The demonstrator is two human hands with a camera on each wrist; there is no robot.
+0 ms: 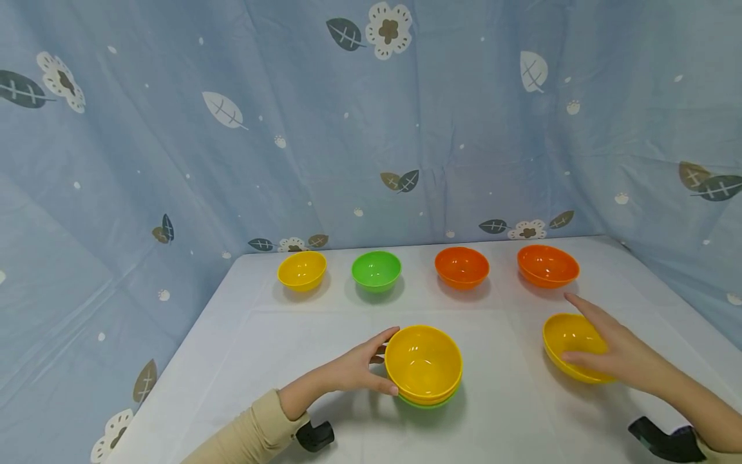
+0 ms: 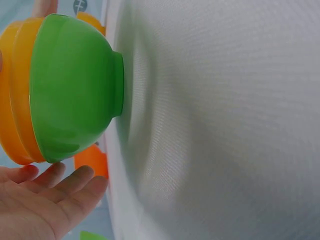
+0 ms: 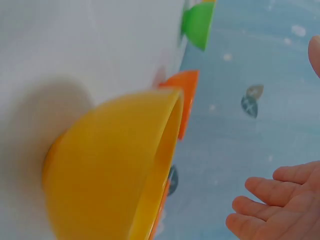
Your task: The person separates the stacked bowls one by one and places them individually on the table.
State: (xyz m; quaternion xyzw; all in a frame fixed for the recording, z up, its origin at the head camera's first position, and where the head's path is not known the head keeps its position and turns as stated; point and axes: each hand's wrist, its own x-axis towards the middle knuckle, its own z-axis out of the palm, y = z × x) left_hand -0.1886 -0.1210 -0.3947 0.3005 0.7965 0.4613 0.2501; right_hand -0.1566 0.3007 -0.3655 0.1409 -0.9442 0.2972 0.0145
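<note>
Two yellow bowls sit nested in a green bowl, making a stack on the white cloth in the middle. Beside its left side is my left hand, thumb at the front and index finger at the back near the rim. Its other fingers are spread and extended in the left wrist view; whether they touch the stack I cannot tell. Over a single yellow bowl on the right, my right hand hovers with thumb and fingers wide apart. In the right wrist view that yellow bowl stands apart from the fingers.
Along the table's far side stand a yellow bowl, a green bowl, an orange bowl and another orange bowl. Behind them hangs a blue patterned curtain. White cloth covers the table.
</note>
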